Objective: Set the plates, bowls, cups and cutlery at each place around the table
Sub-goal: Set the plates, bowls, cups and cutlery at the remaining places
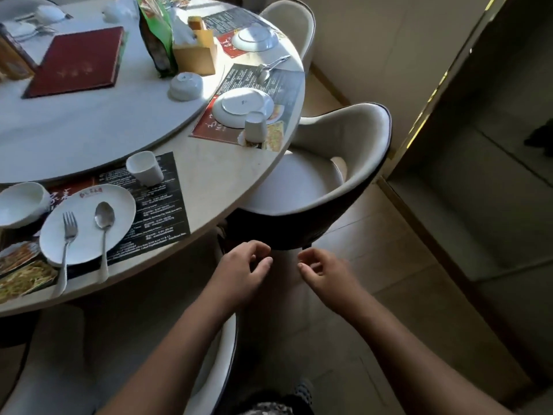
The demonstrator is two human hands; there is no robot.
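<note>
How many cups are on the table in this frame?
2. An upright cup behind the near plate; an upside-down cup by the next plate. The blurred far side may hide more.

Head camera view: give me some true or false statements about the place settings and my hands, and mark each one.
1. A fork and a spoon lie on the nearest plate. True.
2. The left hand holds a cup. False: it holds nothing, and neither does the right hand.
3. The middle plate lies upside down. True.
4. The white cup beside the nearest plate is upside down. False: it stands upright, mouth up.
</note>
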